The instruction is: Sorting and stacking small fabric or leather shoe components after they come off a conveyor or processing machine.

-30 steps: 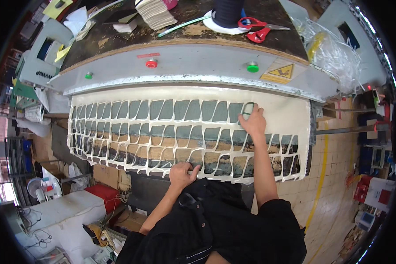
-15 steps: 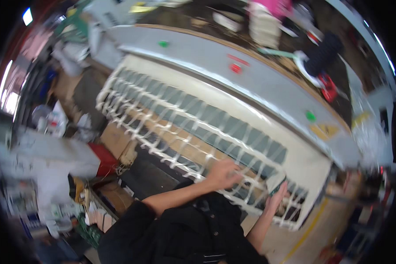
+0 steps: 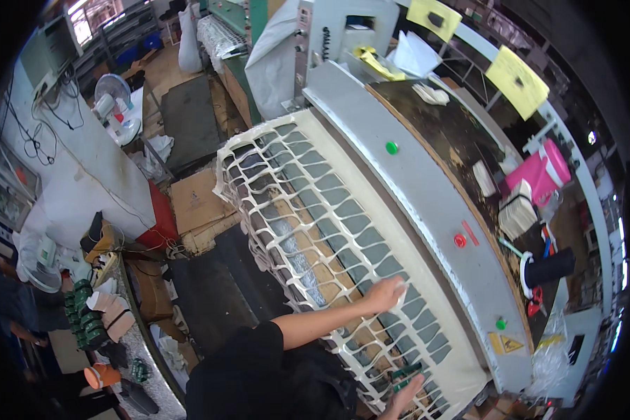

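Note:
A cream sheet (image 3: pixel 353 241), cut into a lattice of open cells, stretches across the machine bed, with grey-green surface showing through its gaps. My left hand (image 3: pixel 385 295) is closed over the middle of the lattice, and something whitish shows at its fingertips, too small to name. Lower down, near the close end of the sheet, my right hand (image 3: pixel 404 397) grips a dark green piece (image 3: pixel 406 376); its exact kind is unclear. Part of my right hand is cut off by the lower edge.
Beyond the sheet runs a grey machine beam (image 3: pixel 427 189) with a red button (image 3: pixel 460 241) and green buttons. On the dark top behind it are a pink jug (image 3: pixel 535 175), a black roll (image 3: pixel 549 267) and red scissors (image 3: pixel 535 302). A cardboard sheet (image 3: pixel 199 199) lies at left.
My view has swung left, so the sheet now runs more steeply. My left hand has moved over the lattice toward the beam and closed; my right hand still has the dark green piece.

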Action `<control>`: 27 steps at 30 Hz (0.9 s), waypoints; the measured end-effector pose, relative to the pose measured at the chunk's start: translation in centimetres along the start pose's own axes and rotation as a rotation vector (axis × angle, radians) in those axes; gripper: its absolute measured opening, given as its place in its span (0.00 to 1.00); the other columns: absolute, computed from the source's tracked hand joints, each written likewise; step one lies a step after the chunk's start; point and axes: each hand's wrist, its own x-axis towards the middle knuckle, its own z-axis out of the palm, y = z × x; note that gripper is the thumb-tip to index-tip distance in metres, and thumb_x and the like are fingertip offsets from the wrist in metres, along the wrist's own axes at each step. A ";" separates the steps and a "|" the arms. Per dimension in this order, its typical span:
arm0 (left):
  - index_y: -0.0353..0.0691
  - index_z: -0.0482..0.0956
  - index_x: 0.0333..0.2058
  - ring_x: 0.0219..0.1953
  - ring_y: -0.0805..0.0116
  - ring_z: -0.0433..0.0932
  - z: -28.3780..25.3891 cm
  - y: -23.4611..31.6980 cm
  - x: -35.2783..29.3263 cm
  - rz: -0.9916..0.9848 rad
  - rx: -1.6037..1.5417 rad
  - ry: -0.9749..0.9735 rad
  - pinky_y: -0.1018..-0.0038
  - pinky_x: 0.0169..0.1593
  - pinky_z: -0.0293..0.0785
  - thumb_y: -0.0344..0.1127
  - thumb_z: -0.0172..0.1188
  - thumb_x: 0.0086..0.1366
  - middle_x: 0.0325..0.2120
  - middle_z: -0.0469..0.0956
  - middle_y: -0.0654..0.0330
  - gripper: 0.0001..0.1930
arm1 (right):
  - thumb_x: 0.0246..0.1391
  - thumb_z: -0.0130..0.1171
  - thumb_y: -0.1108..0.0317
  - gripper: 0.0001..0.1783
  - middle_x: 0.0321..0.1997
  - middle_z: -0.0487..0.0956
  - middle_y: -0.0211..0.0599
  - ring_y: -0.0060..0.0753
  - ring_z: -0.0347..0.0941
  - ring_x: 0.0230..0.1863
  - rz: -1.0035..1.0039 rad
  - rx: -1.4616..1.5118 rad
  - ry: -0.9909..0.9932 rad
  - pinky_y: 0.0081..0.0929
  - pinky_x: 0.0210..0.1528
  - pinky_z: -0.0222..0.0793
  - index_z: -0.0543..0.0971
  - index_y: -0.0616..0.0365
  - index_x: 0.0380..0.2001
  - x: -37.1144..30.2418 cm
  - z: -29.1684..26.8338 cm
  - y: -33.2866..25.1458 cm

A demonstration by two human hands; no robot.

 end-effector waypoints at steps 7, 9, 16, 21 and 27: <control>0.40 0.74 0.55 0.53 0.37 0.80 -7.7 -5.5 6.5 -0.001 0.417 0.314 0.43 0.55 0.74 0.44 0.69 0.69 0.44 0.82 0.42 0.23 | 0.80 0.42 0.41 0.39 0.80 0.67 0.56 0.58 0.58 0.81 -0.070 -0.894 -0.208 0.44 0.81 0.54 0.67 0.62 0.76 5.5 -6.1 -10.6; 0.39 0.73 0.54 0.59 0.41 0.75 -9.2 -4.4 5.7 -0.121 0.448 0.174 0.47 0.61 0.70 0.41 0.74 0.63 0.53 0.76 0.44 0.26 | 0.79 0.46 0.42 0.38 0.81 0.66 0.54 0.56 0.59 0.81 -0.059 -0.961 -0.247 0.41 0.81 0.55 0.65 0.58 0.78 7.6 -7.1 -11.8; 0.38 0.71 0.65 0.66 0.35 0.65 -4.4 -3.6 1.4 0.050 0.513 0.384 0.43 0.67 0.63 0.44 0.75 0.60 0.63 0.68 0.37 0.37 | 0.60 0.64 0.76 0.15 0.75 0.70 0.63 0.70 0.65 0.72 -0.665 -1.196 0.122 0.54 0.74 0.63 0.87 0.61 0.50 16.2 -12.6 -2.9; 0.36 0.75 0.62 0.64 0.35 0.69 0.4 -0.6 -0.4 0.144 0.431 0.330 0.44 0.67 0.65 0.42 0.73 0.61 0.60 0.72 0.38 0.32 | 0.63 0.70 0.65 0.23 0.73 0.71 0.67 0.69 0.62 0.76 -0.619 -0.931 0.014 0.57 0.79 0.56 0.81 0.61 0.58 16.4 -10.1 3.2; 0.35 0.77 0.59 0.59 0.37 0.75 14.0 3.8 -6.1 0.304 0.305 -0.052 0.51 0.65 0.71 0.38 0.71 0.64 0.55 0.78 0.42 0.26 | 0.57 0.75 0.63 0.13 0.74 0.70 0.67 0.69 0.60 0.79 -0.659 -0.716 -0.064 0.68 0.81 0.45 0.83 0.55 0.40 17.3 -8.8 1.1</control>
